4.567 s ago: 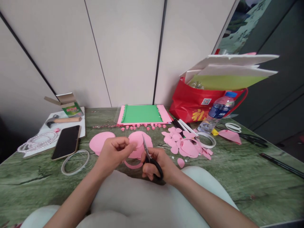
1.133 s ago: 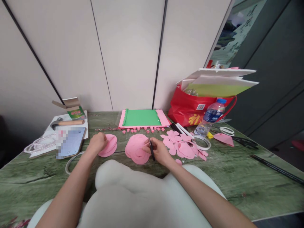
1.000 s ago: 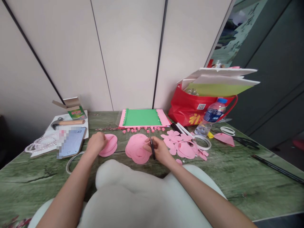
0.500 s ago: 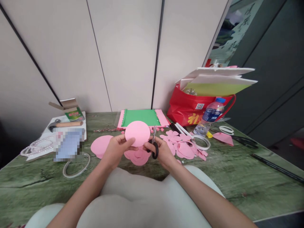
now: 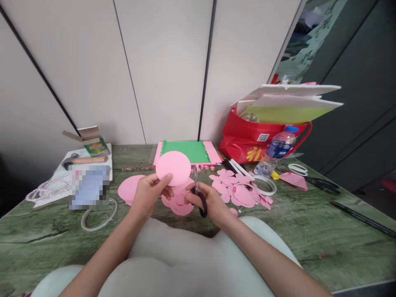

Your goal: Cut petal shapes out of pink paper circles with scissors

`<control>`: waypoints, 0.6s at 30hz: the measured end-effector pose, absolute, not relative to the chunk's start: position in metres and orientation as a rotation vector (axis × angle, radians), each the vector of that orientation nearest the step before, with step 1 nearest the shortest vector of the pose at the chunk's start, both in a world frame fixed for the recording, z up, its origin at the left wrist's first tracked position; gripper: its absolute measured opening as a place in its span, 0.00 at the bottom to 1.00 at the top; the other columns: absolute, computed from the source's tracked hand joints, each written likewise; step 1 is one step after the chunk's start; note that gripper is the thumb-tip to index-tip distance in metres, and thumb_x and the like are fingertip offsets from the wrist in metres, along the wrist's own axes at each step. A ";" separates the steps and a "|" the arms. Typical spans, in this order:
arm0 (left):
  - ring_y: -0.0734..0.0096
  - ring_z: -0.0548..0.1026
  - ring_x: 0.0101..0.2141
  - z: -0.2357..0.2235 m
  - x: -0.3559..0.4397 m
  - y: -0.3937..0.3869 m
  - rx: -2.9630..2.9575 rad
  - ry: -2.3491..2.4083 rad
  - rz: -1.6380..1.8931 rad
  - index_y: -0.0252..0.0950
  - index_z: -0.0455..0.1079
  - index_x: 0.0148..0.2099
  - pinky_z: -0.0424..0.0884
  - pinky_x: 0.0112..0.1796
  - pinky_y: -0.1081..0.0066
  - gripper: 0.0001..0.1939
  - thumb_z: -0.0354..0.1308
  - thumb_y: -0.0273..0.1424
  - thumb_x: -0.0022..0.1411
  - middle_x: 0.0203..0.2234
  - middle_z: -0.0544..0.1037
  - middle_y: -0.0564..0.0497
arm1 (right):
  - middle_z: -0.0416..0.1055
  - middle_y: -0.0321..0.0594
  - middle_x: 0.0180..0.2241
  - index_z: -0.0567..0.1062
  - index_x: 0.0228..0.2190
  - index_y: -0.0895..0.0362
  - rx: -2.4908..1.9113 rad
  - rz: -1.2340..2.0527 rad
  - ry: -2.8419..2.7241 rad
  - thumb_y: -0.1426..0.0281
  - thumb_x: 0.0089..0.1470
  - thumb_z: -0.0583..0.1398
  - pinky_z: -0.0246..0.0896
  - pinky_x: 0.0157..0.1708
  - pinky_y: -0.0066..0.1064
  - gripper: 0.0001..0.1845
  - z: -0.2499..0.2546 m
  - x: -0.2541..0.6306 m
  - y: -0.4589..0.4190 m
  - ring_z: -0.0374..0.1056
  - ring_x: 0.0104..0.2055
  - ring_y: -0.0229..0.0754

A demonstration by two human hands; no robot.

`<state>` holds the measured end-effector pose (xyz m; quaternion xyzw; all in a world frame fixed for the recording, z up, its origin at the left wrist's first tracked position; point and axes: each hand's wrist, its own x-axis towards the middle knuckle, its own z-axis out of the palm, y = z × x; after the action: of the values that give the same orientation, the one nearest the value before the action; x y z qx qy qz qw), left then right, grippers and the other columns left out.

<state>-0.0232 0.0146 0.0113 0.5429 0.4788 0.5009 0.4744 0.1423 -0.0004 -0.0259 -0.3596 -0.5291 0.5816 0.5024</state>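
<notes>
A round pink paper disc is pinched at its lower left edge by my left hand, raised above the table. My right hand is closed around black-handled scissors, their blades pointing up just right of the disc and apart from it. Beneath both hands lies a pile of pink paper pieces, partly hidden. More pink circles lie left of my left hand. Pink petal-shaped cutouts are heaped right of the scissors.
Green and pink sheets lie at the back, with small pink rolls before them. A red bag, water bottle and tape roll stand right. Left are a hammer, phone, bead string and ring.
My left hand has brought a pink disc from the left pile to the middle, then slightly up and left. My right hand has turned the scissors upright, apart from the disc now.
</notes>
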 end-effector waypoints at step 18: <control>0.76 0.66 0.13 0.011 -0.021 0.013 1.486 1.190 1.113 0.34 0.68 0.19 0.63 0.16 0.75 0.14 0.58 0.37 0.52 0.10 0.70 0.54 | 0.68 0.34 0.24 0.70 0.28 0.57 -0.774 1.483 -1.340 0.59 0.37 0.66 0.57 0.28 0.29 0.18 -0.017 0.141 -0.007 0.64 0.27 0.37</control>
<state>-0.0209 0.0132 0.0114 0.6013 0.4817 0.4503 0.4513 0.1415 -0.0075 -0.0171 -0.3173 -0.5488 0.6074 0.4788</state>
